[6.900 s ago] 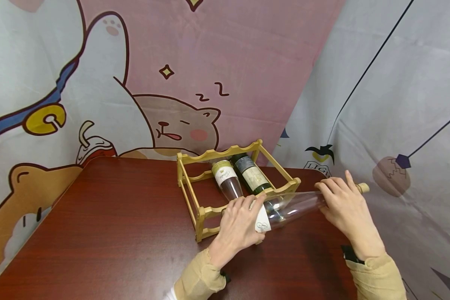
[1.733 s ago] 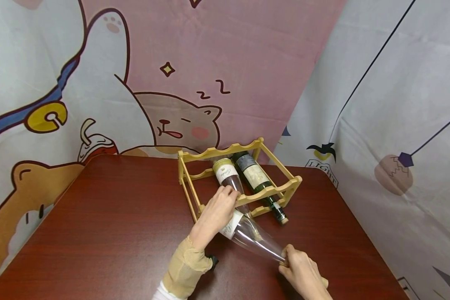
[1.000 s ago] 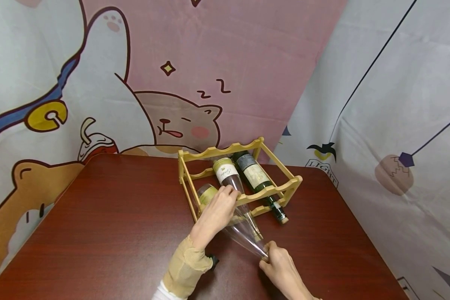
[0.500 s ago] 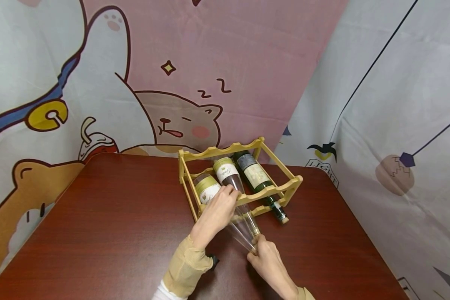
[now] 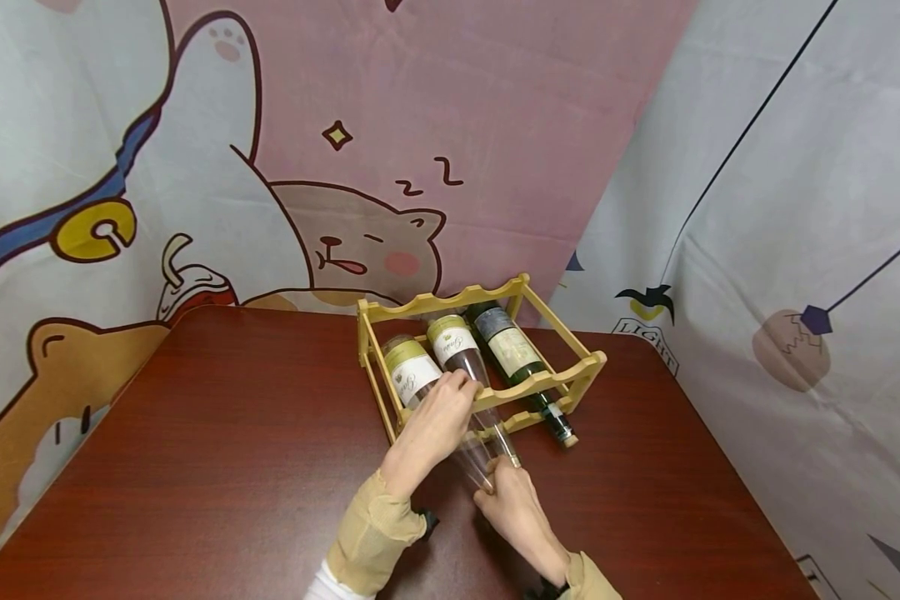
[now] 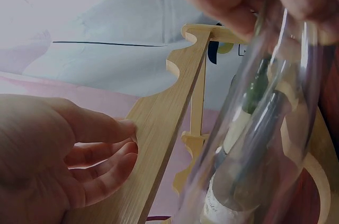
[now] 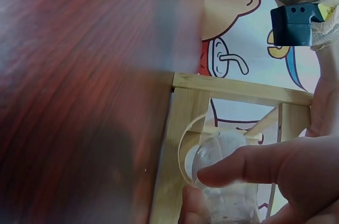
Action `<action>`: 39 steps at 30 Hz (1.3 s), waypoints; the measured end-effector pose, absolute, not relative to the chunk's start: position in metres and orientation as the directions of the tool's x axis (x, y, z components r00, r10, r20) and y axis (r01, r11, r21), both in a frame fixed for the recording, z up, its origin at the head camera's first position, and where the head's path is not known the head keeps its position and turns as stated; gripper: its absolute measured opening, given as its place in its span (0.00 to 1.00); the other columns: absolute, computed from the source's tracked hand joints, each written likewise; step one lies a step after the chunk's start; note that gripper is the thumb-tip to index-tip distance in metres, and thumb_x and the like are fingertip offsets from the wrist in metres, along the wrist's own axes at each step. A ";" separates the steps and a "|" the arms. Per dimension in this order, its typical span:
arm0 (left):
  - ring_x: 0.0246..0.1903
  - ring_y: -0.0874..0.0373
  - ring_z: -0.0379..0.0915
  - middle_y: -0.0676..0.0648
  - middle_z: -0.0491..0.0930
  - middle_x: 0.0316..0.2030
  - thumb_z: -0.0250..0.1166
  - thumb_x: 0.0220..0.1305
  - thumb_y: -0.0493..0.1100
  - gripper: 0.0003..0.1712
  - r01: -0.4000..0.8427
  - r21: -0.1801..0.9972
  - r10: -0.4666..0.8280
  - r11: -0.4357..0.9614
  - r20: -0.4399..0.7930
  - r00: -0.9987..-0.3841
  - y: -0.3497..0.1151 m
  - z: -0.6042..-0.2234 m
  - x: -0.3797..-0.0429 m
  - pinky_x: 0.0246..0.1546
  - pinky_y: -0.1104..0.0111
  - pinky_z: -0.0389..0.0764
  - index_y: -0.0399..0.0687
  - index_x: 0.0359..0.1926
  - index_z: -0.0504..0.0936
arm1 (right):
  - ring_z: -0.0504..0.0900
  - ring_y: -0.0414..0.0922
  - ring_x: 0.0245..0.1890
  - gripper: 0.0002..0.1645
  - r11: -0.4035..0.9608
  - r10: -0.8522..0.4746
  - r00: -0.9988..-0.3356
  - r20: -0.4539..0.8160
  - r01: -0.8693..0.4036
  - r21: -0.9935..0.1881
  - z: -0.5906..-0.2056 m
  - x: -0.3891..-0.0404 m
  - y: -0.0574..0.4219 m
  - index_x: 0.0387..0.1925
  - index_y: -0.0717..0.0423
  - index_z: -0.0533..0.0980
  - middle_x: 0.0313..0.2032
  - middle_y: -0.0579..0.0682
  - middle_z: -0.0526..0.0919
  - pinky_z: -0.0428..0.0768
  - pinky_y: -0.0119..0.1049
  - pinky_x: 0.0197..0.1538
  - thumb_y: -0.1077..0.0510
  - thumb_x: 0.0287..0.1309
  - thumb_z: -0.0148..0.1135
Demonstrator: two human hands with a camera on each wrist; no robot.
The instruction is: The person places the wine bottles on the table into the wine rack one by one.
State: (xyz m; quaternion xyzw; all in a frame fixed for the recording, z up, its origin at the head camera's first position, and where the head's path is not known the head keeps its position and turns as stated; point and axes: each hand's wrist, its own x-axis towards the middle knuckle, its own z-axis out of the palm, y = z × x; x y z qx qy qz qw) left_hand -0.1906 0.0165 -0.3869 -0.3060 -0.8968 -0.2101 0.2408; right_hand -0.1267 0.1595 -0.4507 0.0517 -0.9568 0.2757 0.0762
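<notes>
A wooden wine rack (image 5: 560, 323) holds three bottles lying with necks toward me. My left hand (image 5: 431, 421) grips its front top rail (image 6: 159, 113), thumb and fingertips at the edge in the left wrist view. My right hand (image 5: 517, 508) pinches the neck of the leftmost clear wine bottle (image 5: 412, 372), whose yellow-and-white labelled body lies inside the rack. The left hand hides part of that bottle in the head view. Beside it lies a second clear bottle (image 5: 453, 339) with a similar label. A dark green wine bottle (image 5: 513, 350) with a cork occupies the right slot.
The rack stands on a dark red-brown table (image 5: 255, 433), near its back edge. Behind hangs a cloth (image 5: 532, 125) with cartoon animals, and a pale cloth (image 5: 810, 250) covers the right side. Bottle necks stick out past the rack's front.
The clear bottle, earlier held across the rack's front in both hands, has slid back into the left slot. My right hand moved leftward with its neck; the left hand shifted onto the rail.
</notes>
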 end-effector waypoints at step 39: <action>0.35 0.52 0.74 0.45 0.77 0.33 0.62 0.54 0.29 0.10 0.654 0.198 0.451 0.730 0.580 -0.679 0.017 -0.389 -0.191 0.39 0.66 0.78 0.39 0.39 0.81 | 0.65 0.42 0.20 0.12 0.787 -0.005 -0.980 0.197 -0.125 -0.604 -0.464 -0.160 0.122 0.27 0.61 0.67 0.18 0.45 0.66 0.66 0.33 0.24 0.69 0.36 0.59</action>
